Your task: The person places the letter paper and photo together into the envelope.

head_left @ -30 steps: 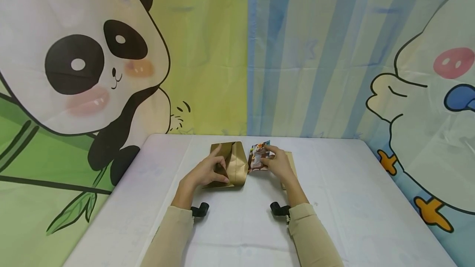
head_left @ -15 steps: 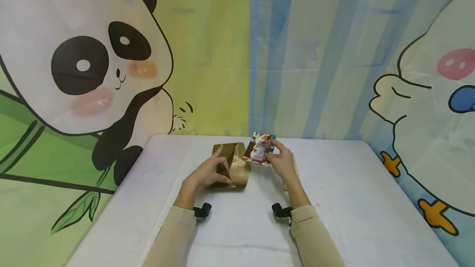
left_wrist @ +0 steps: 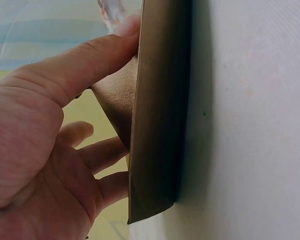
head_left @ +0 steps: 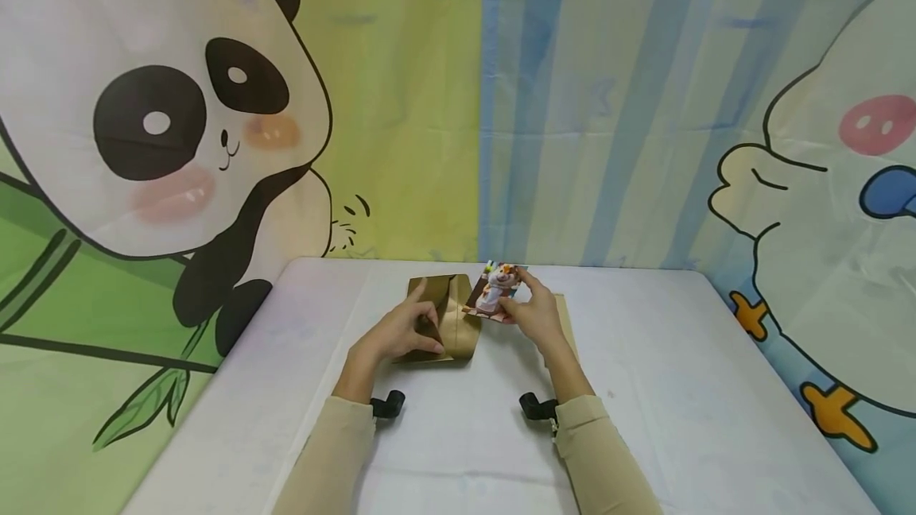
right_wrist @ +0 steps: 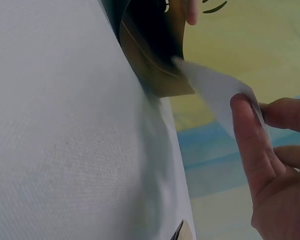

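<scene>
the right hand (head_left: pixel 535 315) pinches a small picture card (head_left: pixel 494 292) by its three o'clock edge, thumb on one face and fingers on the other. the card is lifted off the desk (head_left: pixel 458 443), tilted, with its printed side, a pale animal figure, toward the head camera; the right wrist view shows its plain white back. from the middle of the gold-brown envelope (head_left: pixel 461 328), the card sits toward one o'clock, and its seven o'clock corner points at the envelope's gaping mouth. whether that corner touches the paper i cannot tell.

the left hand (head_left: pixel 401 331) grips the envelope from nine o'clock, thumb and curled fingers spreading the opening while the index finger points up toward twelve.

a flat tan piece (head_left: pixel 565 316) lies on the desk at three o'clock from the envelope, partly hidden by the right hand and wrist. black devices (head_left: pixel 389 404) sit at both wrists, beside beige sleeves (head_left: pixel 325 455). behind the desk hangs a backdrop (head_left: pixel 401 102), with a cartoon panda (head_left: pixel 150 125) toward ten o'clock.
</scene>
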